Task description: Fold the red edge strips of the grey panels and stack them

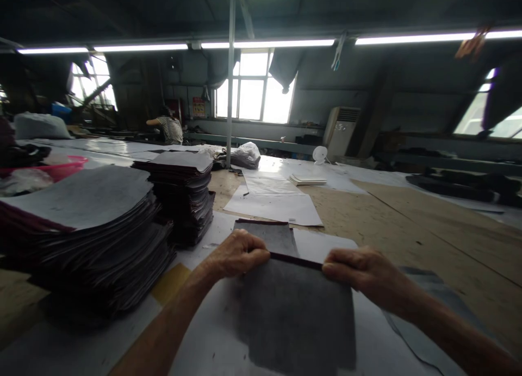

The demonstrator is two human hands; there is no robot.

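Observation:
A dark grey sheet (299, 316) with a dark folded top edge hangs between my two hands. My left hand (240, 252) pinches its upper left corner, fingers curled and thumb pressed along the edge. At the upper right corner, my right hand (353, 266) grips the same edge in a closed pinch. Just beyond my left hand, another grey piece (267, 236) with a dark red edge lies on white paper (204, 338). Left of my hands stand a large stack of grey and dark red sheets (89, 196) and a narrower, taller stack (183, 194).
White sheets (275, 205) lie beyond my hands, with a pile of thin white pieces (308, 179) behind. A pink basin (69, 167) is at the left. Grey-blue material (432, 311) lies under my right forearm. A person (170, 129) in stripes is far back.

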